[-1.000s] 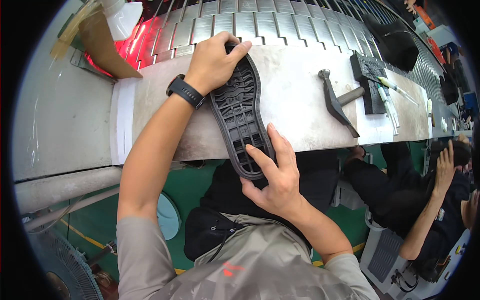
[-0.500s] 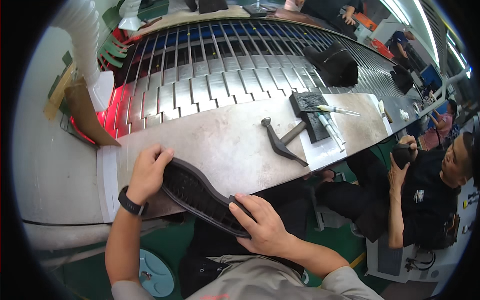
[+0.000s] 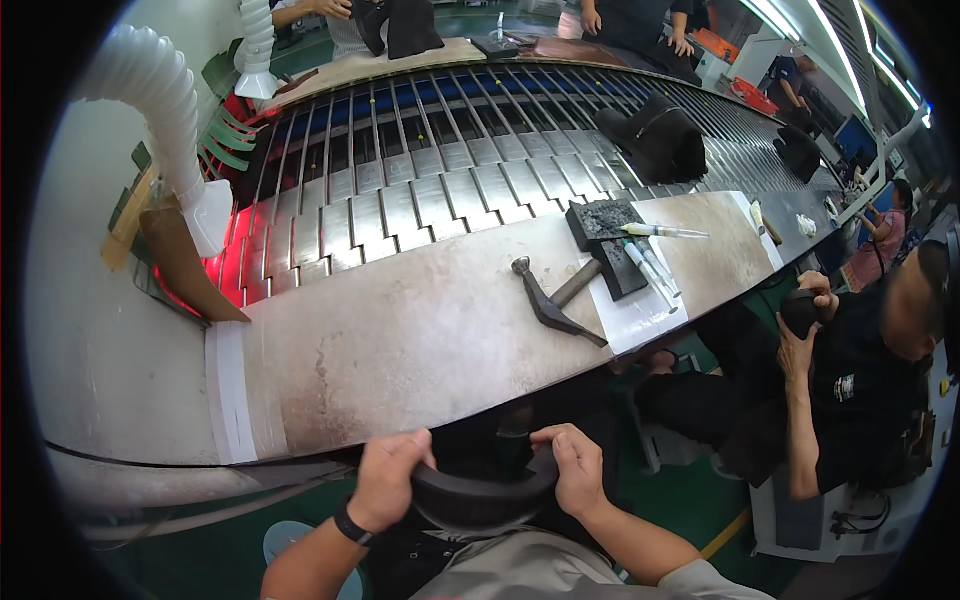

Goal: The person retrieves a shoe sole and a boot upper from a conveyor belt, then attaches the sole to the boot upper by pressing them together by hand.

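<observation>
A black rubber shoe sole [image 3: 482,500] is bent into a curve in front of my body, below the table's near edge. My left hand [image 3: 392,474] is closed round one end of it. Around the other end my right hand [image 3: 574,468] is closed, its thumb on top. The middle of the sole bows down and toward me, and its hollow inner face is mostly hidden. On the table beyond lies a hammer [image 3: 556,302] with a dark head, touched by neither hand.
Slatted metal conveyor [image 3: 400,200] runs behind the table [image 3: 400,350]. Right of the hammer are a black block [image 3: 603,225], a brush [image 3: 665,232] and capped tubes [image 3: 655,270]. A black boot [image 3: 660,140] stands on the conveyor. A white duct [image 3: 205,210] hangs left; a co-worker [image 3: 830,400] sits right.
Both hands have drawn the sole toward my body, off the table's edge. It was nearly straight with its hollow side showing; now it is flexed into a bow.
</observation>
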Demonstrator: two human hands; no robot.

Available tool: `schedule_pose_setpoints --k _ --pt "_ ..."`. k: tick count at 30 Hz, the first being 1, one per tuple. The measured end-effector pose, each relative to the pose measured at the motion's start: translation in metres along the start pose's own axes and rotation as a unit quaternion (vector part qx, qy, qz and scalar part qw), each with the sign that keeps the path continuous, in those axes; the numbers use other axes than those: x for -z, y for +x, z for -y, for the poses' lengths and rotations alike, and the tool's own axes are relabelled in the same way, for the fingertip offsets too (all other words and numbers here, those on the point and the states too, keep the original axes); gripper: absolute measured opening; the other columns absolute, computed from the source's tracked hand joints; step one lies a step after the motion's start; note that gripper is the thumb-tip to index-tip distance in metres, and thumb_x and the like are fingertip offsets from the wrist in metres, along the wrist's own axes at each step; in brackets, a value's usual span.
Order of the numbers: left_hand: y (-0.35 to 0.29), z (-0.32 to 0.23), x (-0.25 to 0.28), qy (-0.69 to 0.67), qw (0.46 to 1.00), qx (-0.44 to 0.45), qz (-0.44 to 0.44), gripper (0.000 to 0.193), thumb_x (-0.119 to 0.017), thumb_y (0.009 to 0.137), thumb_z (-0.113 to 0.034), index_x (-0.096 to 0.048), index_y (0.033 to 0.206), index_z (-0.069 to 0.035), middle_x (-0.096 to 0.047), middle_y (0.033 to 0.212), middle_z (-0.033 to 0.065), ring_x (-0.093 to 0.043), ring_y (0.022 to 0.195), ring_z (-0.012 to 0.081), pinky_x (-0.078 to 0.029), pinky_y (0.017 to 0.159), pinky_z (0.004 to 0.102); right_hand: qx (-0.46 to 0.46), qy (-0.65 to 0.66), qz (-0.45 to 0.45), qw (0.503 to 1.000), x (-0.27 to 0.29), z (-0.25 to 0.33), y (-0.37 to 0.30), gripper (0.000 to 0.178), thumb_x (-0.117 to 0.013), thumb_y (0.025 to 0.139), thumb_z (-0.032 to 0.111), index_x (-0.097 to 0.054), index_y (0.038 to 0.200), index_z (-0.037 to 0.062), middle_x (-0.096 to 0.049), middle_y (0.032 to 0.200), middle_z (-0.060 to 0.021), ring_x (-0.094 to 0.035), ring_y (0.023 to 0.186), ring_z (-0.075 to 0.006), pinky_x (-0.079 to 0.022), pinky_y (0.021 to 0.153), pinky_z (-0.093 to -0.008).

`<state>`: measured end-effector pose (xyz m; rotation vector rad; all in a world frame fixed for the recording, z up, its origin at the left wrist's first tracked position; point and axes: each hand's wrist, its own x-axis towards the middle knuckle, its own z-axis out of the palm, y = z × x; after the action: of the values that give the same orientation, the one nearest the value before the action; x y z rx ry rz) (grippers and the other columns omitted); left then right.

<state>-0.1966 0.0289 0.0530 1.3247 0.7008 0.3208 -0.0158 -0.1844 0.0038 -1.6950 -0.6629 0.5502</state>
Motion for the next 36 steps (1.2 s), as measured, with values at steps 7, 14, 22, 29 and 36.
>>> schedule_pose_setpoints --k 7,14,22,29,36 --pt "-0.012 0.024 -0.065 -0.319 0.906 0.142 0.241 0.064 -0.046 0.118 -0.039 -0.065 0.07 0.0 -0.056 0.065 0.0111 -0.051 0.07 0.0244 -0.045 0.073 0.0394 -0.076 0.296 0.184 0.934 -0.008 -0.027 0.016 0.053 -0.048 0.114 0.033 -0.077 0.102 -0.0097 -0.078 0.099 -0.0175 -0.074 0.089 -0.02 -0.059 0.086 -0.0351" --pt "-0.028 0.027 -0.094 -0.339 0.903 0.165 0.208 0.074 -0.034 0.119 -0.054 -0.06 0.069 -0.006 -0.056 0.072 0.0078 -0.049 0.072 0.0207 -0.043 0.072 0.0348 -0.116 0.377 0.217 0.893 -0.039 -0.048 0.021 0.059 -0.044 0.115 0.036 -0.079 0.096 -0.0073 -0.079 0.091 -0.0169 -0.073 0.086 -0.021 -0.057 0.087 -0.0337" --pt "-0.008 0.034 -0.078 -0.358 0.902 0.227 0.087 0.077 -0.034 0.117 -0.057 -0.052 0.06 -0.008 -0.05 0.056 0.0087 -0.045 0.055 0.0224 -0.04 0.059 0.0365 -0.104 0.379 0.181 0.901 -0.018 -0.008 0.014 0.054 -0.043 0.116 0.035 -0.075 0.1 -0.0056 -0.076 0.093 -0.0151 -0.07 0.088 -0.0188 -0.055 0.087 -0.0328" --pt "0.001 0.034 -0.043 -0.216 0.973 0.068 -0.051 0.067 -0.042 0.118 -0.048 -0.054 0.068 -0.007 -0.049 0.058 0.008 -0.046 0.054 0.0201 -0.04 0.057 0.0351 -0.034 0.147 0.051 0.987 0.003 0.008 0.012 0.031 -0.064 0.109 0.026 -0.072 0.098 -0.0014 -0.073 0.088 -0.0067 -0.064 0.081 -0.0122 -0.052 0.079 -0.0318" --pt "-0.018 0.015 -0.055 0.153 0.932 -0.272 -0.182 0.049 -0.045 0.119 -0.044 -0.059 0.123 0.003 -0.062 0.123 0.0165 -0.063 0.108 0.0238 -0.05 0.102 0.038 0.115 -0.067 -0.168 0.977 0.04 0.03 0.035 0.026 -0.076 0.099 0.022 -0.07 0.092 -0.0018 -0.069 0.084 -0.0156 -0.07 0.076 -0.0267 -0.054 0.071 -0.0365"
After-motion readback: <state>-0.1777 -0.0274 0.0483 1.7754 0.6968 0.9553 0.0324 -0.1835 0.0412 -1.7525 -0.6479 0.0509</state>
